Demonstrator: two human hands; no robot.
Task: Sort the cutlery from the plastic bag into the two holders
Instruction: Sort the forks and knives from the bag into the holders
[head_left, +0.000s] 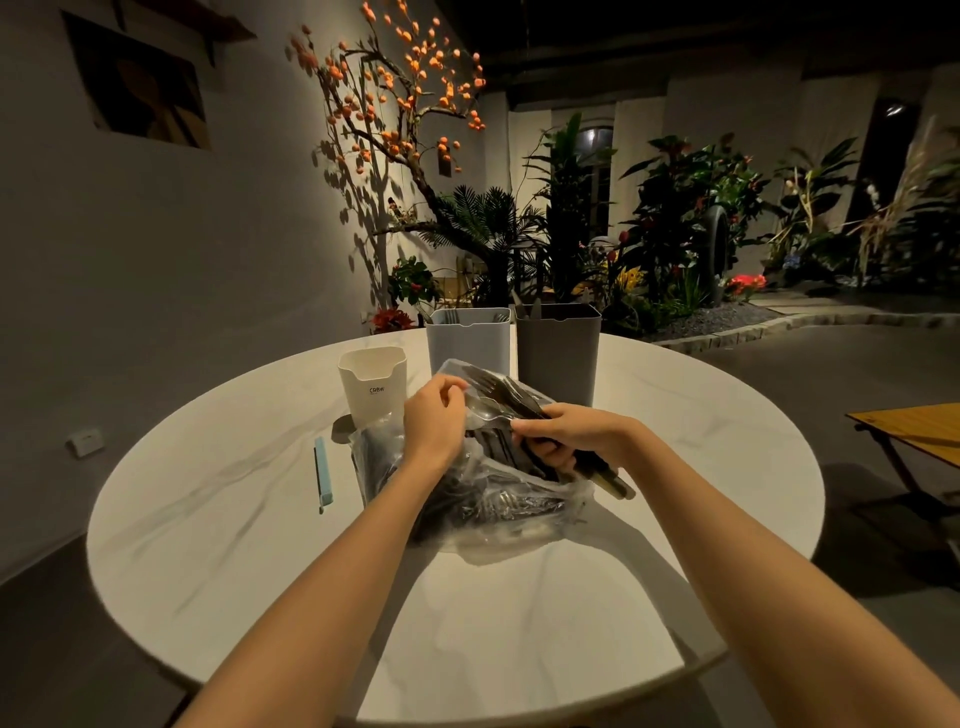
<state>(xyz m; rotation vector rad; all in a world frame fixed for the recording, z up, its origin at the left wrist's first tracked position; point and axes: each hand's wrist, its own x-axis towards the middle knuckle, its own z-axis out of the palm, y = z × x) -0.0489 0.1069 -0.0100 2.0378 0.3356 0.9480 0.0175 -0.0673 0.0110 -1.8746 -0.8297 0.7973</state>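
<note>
A clear plastic bag (488, 514) full of dark cutlery lies in the middle of the round table. My left hand (434, 421) pinches the bag's upper edge. My right hand (563, 434) grips a bundle of dark-handled forks (501, 392) whose tines point up and away; their handle ends stick out below my fist. Behind the bag stand a light grey holder (467, 345) and a dark grey holder (558, 353), side by side, each with some cutlery tips showing above the rim.
A small white cup-like holder (371, 382) stands left of the bag. A light blue bag clip (321, 475) lies on the white marble table (249, 499). A wooden folding table (919, 431) is to the right; plants fill the background.
</note>
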